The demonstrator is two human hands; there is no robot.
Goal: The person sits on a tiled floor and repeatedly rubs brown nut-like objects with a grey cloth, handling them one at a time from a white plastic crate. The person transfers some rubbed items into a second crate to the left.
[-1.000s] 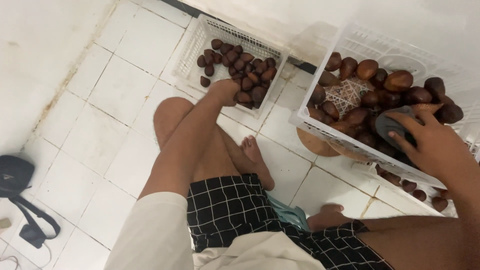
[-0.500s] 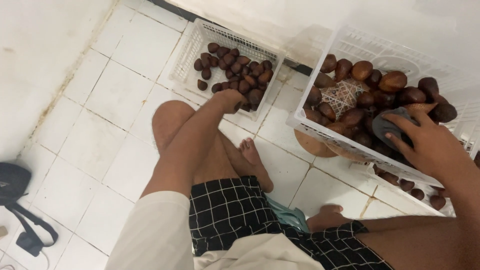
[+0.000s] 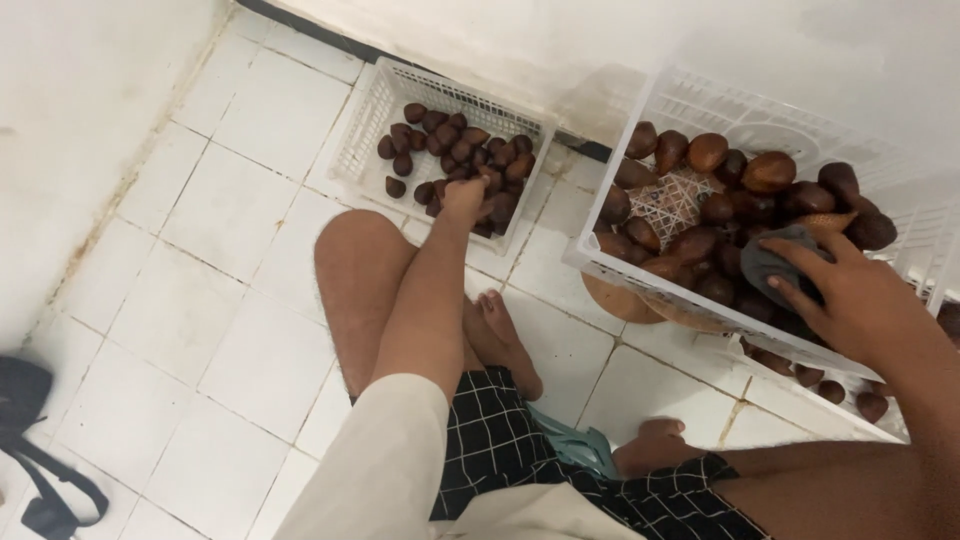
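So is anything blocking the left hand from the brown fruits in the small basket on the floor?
Nothing visible. The left hand is already over the near rim of the small basket, right at the brown fruits. Only the person's own knee lies below the arm.

Far centre, on the tiled floor (image 3: 200,300): small basket (image 3: 370,130) holding fruits (image 3: 455,150). Right: large basket (image 3: 690,100) holding more fruits (image 3: 720,205) and a cloth (image 3: 775,262). Loose fruits (image 3: 830,390) on floor beneath it. Near left: bag (image 3: 25,400).

White tiled floor (image 3: 210,330), black strap (image 3: 60,490) at lower left; white wall (image 3: 90,110), checked shorts (image 3: 500,450)
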